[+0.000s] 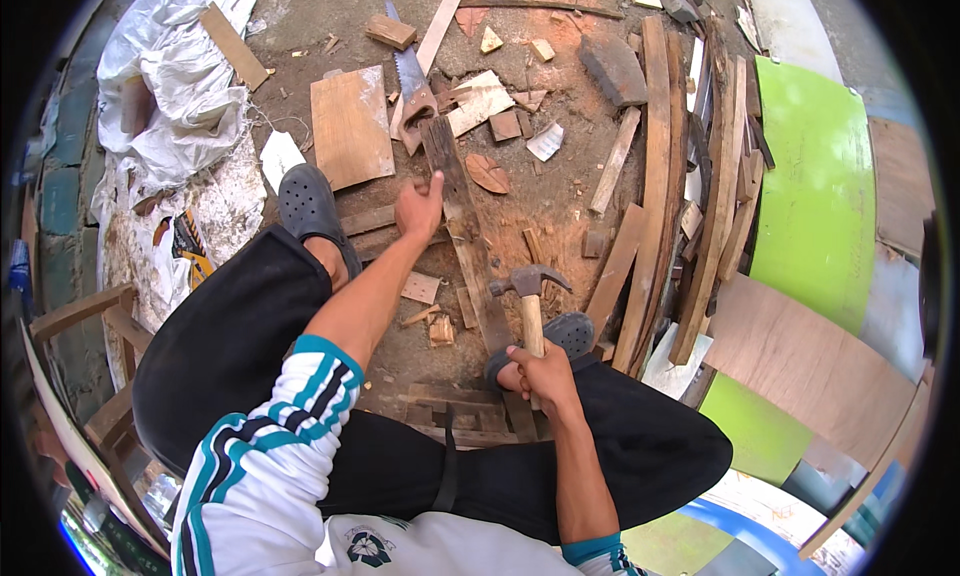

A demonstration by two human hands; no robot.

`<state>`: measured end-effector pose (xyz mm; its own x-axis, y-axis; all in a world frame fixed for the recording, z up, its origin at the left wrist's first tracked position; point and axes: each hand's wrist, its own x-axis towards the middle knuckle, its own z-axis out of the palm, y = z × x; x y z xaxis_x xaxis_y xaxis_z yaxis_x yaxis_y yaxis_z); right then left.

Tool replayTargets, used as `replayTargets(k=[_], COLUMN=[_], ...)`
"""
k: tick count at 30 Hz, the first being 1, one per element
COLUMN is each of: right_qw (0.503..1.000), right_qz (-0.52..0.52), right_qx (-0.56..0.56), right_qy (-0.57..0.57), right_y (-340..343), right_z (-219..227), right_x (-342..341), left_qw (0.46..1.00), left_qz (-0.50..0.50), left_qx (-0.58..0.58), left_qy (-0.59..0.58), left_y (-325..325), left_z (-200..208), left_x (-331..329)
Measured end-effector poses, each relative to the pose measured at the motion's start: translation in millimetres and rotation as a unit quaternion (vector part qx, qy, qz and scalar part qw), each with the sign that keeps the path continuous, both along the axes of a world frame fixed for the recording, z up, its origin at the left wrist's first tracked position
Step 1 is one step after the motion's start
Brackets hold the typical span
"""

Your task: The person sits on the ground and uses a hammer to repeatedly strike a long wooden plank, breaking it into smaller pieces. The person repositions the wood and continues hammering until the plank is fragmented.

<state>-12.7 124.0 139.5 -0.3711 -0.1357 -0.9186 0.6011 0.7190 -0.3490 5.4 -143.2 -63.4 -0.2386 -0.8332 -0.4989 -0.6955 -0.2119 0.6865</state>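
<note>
A long, narrow, weathered wooden plank [463, 221] lies lengthwise on the ground in front of me, its near end between my feet. My left hand [418, 210] is closed at its left edge, thumb pointing away from me; the curled fingertips are partly hidden. In my right hand [548, 376] is a claw hammer [531, 321], gripped by its light wooden handle. The hammer's dark metal head is raised just right of the plank, claw toward the right. Beyond the plank's far end rests a handsaw [407, 71] with a brown wooden handle.
Several long boards [655, 176] are heaped on the right, beside a bright green panel [812, 191]. A square wooden board [352, 128] and many offcuts litter the dirt. White plastic sheeting [170, 76] is crumpled at far left. A grey block [613, 69] lies farther off.
</note>
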Motion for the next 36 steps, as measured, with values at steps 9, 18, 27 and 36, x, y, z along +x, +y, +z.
replayTargets(k=[9,18,27,36], right_qw=[0.999,0.982,0.931,0.934], right_qz=[-0.006,0.178,0.357,0.289], right_qx=[-0.02,0.01,-0.004,0.006], right_qy=[0.025,0.056,-0.081,-0.209], right_y=[18.7,7.3,-108.5,-143.8], right_z=[67.5,17.6,-100.3,-133.8], right_x=[24.9,31.5,1.8,-17.5], left_qw=[0.978,0.989,0.945,0.828], left_qz=[-0.058,0.105,-0.253,-0.494], left_qx=[0.185,0.106,-0.202,-0.222], left_qy=[0.072,0.013,0.053,-0.146], left_y=[49.8,21.5,-33.4,-71.3], left_z=[-20.2,-10.4,-10.3,4.7], left_x=[45.9,58.5,51.7,-30.1])
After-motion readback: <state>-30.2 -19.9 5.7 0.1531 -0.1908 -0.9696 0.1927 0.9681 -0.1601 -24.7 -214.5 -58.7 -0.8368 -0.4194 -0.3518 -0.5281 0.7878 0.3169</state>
